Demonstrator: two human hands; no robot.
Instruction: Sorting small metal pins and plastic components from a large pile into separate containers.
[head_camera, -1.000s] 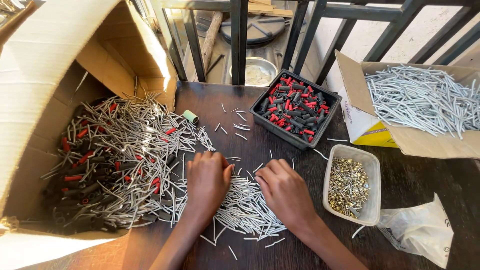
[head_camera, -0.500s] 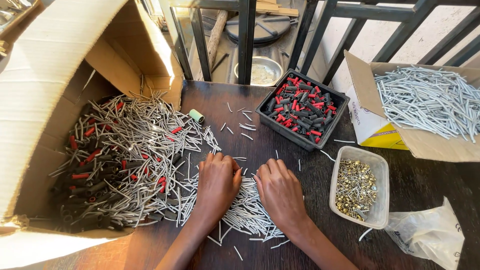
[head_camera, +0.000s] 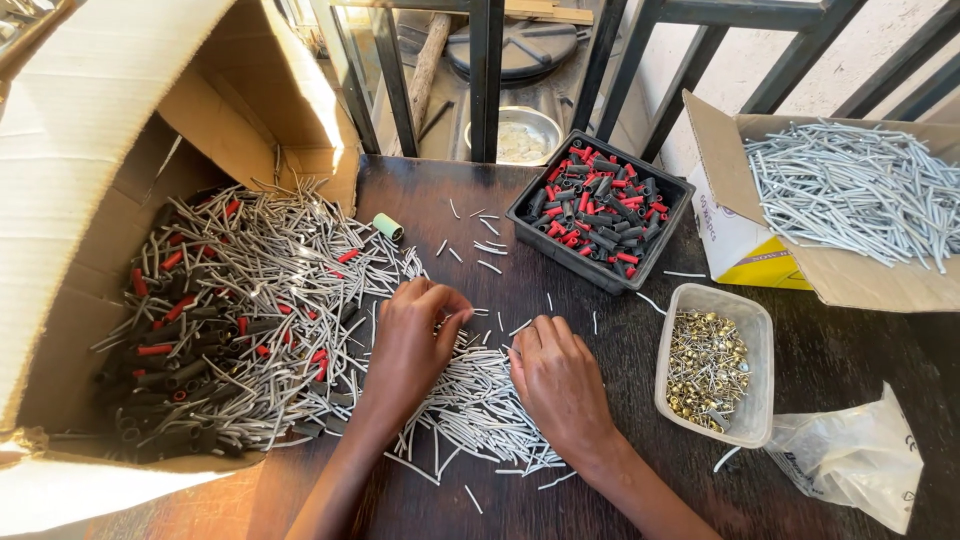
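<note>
Both hands rest palm down on a spread of short grey tube pieces (head_camera: 470, 405) in the middle of the dark desk (head_camera: 850, 350). The left hand (head_camera: 415, 345) has its fingers curled, pinching at the pieces near the pile's upper edge; whether it grips one cannot be told. The right hand (head_camera: 560, 385) lies flat and loose on the pieces. A black tray (head_camera: 598, 210) of red and black sleeves stands beyond, a clear tub (head_camera: 712, 362) of brass parts to the right.
</note>
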